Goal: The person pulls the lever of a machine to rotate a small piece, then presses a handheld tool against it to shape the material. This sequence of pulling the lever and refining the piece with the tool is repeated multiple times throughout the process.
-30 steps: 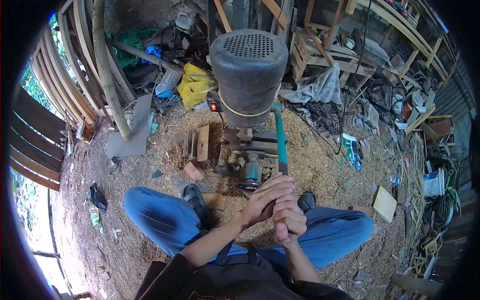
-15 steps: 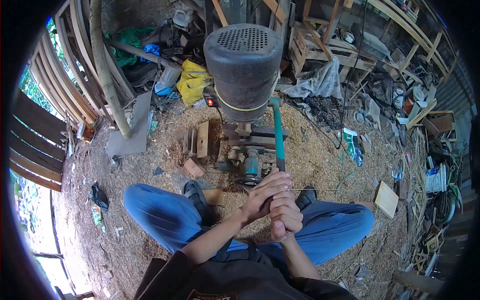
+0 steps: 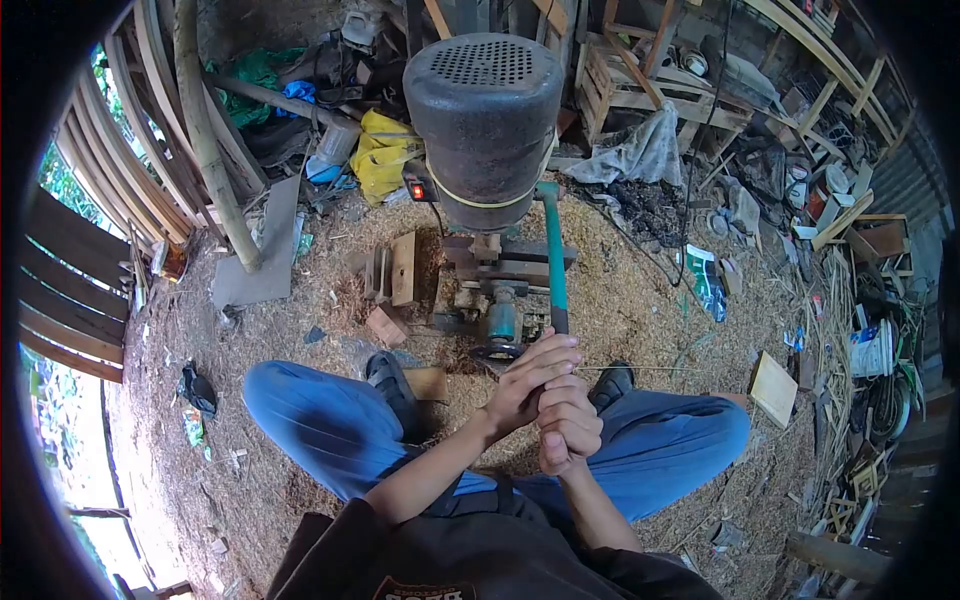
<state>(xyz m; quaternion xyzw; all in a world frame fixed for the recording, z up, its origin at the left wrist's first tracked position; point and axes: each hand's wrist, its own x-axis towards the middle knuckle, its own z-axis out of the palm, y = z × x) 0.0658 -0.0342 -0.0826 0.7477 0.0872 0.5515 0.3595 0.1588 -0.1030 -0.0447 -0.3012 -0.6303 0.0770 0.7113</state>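
Observation:
A machine with a dark cylindrical motor housing (image 3: 485, 120) stands in front of me, a red light glowing on its switch box (image 3: 420, 189). From its right side a green lever (image 3: 557, 260) with a dark grip runs down toward me. Both my hands are wrapped round the grip's lower end: my left hand (image 3: 528, 382) on the left side, my right hand (image 3: 570, 425) just below and right of it. Under the motor, a piece of wood (image 3: 487, 247) is at the metal vise (image 3: 510, 270). A black handwheel (image 3: 497, 352) sits below the teal screw housing (image 3: 503, 320).
Wood blocks (image 3: 404, 268) lie left of the machine, and a reddish block (image 3: 387, 326) nearer me. My feet in dark sandals (image 3: 392, 390) rest on sawdust-covered ground. A pale board (image 3: 773, 390) lies at right. Behind are a yellow sack (image 3: 382, 160), crates (image 3: 655, 103) and a hanging cable.
The view has shifted slightly, so the machine appears a little higher. Both hands keep their hold on the lever, with hardly any visible movement.

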